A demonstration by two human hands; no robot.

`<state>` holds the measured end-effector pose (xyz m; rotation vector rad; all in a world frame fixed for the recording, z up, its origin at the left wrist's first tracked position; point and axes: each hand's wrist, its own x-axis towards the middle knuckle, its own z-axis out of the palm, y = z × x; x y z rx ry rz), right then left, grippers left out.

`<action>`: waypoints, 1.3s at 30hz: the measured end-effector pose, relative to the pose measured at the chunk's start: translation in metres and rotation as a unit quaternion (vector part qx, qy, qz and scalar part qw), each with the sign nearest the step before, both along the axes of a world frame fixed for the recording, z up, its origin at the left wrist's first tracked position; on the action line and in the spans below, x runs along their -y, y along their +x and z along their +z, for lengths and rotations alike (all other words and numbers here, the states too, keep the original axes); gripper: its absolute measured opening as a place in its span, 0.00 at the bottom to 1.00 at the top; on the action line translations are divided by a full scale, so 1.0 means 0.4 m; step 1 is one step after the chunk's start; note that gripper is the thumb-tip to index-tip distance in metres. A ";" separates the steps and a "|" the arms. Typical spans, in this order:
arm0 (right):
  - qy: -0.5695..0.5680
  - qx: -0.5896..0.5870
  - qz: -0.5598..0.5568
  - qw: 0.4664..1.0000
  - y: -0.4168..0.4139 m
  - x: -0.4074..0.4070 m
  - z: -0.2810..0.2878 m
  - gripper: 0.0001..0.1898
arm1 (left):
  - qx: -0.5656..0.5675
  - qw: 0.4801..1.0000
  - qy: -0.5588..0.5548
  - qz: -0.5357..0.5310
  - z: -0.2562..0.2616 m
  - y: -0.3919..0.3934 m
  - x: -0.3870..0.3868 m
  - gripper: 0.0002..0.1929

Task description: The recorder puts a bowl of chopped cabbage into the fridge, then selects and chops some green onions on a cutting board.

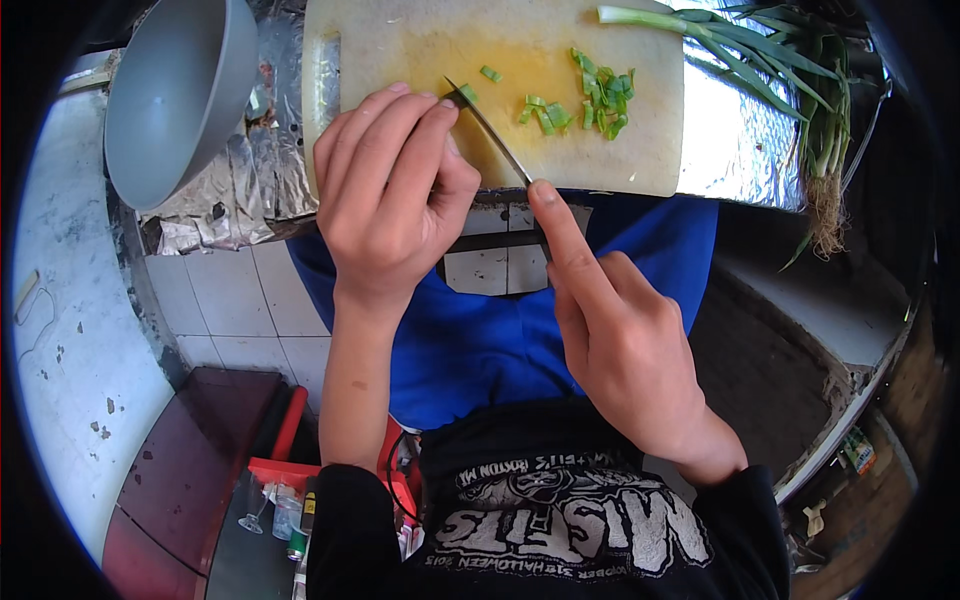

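My right hand (pixel 619 322) grips a kitchen knife (pixel 491 133), its index finger stretched along the spine. The blade slants up and left over a pale plastic cutting board (pixel 375 45) with yellow stains. My left hand (pixel 390 180) is curled at the board's left front, its fingertips pressing a green onion leaf (pixel 454 97) beside the blade tip. Most of that leaf is hidden under the fingers. One cut piece (pixel 491 73) lies just beyond the tip. To the right are a small group of cut pieces (pixel 547 114) and a larger pile (pixel 606 94).
A whole green onion (pixel 652 19) overlaps the board's far right corner. More rooted green onions (pixel 825 150) hang over the right edge of the foil-covered surface (pixel 739 135). At the left, a grey bowl (pixel 169 105) stands on crumpled foil (pixel 232 180). My lap (pixel 480 352) is below the board.
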<state>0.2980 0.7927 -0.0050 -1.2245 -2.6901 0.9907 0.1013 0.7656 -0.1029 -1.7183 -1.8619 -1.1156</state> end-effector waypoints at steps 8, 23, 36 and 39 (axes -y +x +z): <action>-0.031 0.026 0.011 0.999 0.051 0.016 0.029 0.33 | 0.008 1.000 -0.009 -0.005 0.006 -0.004 0.009 0.12; -0.027 -0.033 -0.002 0.999 -0.020 -0.005 0.011 0.33 | 0.043 0.999 -0.015 -0.029 0.012 -0.011 0.021 0.13; -0.018 0.045 0.020 0.999 0.011 0.013 0.033 0.35 | 0.033 0.999 0.000 -0.026 0.000 -0.012 0.014 0.14; -0.032 0.054 0.019 0.998 0.029 0.022 0.041 0.35 | 0.036 0.999 -0.005 -0.029 0.008 -0.012 0.016 0.14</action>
